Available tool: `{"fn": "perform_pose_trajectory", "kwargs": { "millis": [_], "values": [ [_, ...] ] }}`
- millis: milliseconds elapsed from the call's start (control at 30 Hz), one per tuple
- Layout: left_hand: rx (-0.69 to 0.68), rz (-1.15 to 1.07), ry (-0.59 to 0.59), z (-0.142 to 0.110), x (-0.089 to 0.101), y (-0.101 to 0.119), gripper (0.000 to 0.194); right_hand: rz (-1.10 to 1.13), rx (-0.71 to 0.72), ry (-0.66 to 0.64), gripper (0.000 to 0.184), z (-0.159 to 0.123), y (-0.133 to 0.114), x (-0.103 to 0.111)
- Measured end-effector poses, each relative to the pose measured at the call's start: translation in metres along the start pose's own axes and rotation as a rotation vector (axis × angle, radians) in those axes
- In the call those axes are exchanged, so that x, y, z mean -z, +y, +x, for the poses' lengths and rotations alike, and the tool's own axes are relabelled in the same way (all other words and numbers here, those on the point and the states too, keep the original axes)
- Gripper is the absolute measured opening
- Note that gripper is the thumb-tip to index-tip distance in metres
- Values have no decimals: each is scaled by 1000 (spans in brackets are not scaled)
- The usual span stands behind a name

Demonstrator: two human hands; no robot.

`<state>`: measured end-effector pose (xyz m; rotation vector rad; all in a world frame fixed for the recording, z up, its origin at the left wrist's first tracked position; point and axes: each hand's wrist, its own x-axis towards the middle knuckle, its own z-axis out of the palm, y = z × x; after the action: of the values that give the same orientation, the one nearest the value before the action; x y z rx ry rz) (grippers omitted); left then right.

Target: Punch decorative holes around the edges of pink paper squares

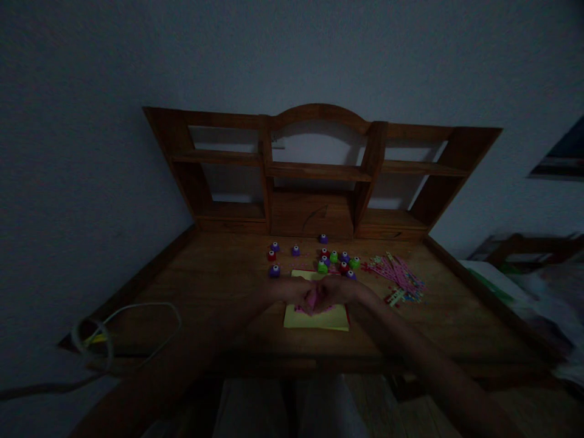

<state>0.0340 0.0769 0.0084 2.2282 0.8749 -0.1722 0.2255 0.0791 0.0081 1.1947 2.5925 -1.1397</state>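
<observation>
The wooden worktop (pixel 205 261) carries a shelf (pixel 314 210) along its far edge. A pale cord (pixel 155 303) loops at the left. Near the front lies a yellow pad (pixel 317 322); to its right, a heap of sticks (pixel 399 274), mostly pink. The left hand (pixel 298 291) and right hand (pixel 332 287) meet above the pad (how each one grips, I cannot tell in this dimness). Purple, red and green toys (pixel 334 257) stand mostly beyond the pad. Between the hands shows a pink piece (pixel 312 297).
</observation>
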Motion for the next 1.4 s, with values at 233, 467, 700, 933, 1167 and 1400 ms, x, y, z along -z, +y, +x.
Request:
{"fn": "perform_pose_trajectory", "kwargs": {
  "millis": [233,467,700,933,1167,1400],
  "values": [
    [107,307,-16,6,10,4,47,0,-59,-172,35,9,2,10],
    [31,269,-66,4,17,-4,58,110,16,-100,34,-8,20,11],
    [-2,244,-95,-1,25,-9,59,94,-14,-82,28,-23,19,19],
    [44,140,-80,2,17,7,59,204,6,-215,38,-16,32,22],
    [245,298,12,13,5,18,65,181,-54,-316,49,-13,25,28],
    [135,315,-107,9,14,9,63,117,-92,-299,43,-13,25,29]
  ]
}}
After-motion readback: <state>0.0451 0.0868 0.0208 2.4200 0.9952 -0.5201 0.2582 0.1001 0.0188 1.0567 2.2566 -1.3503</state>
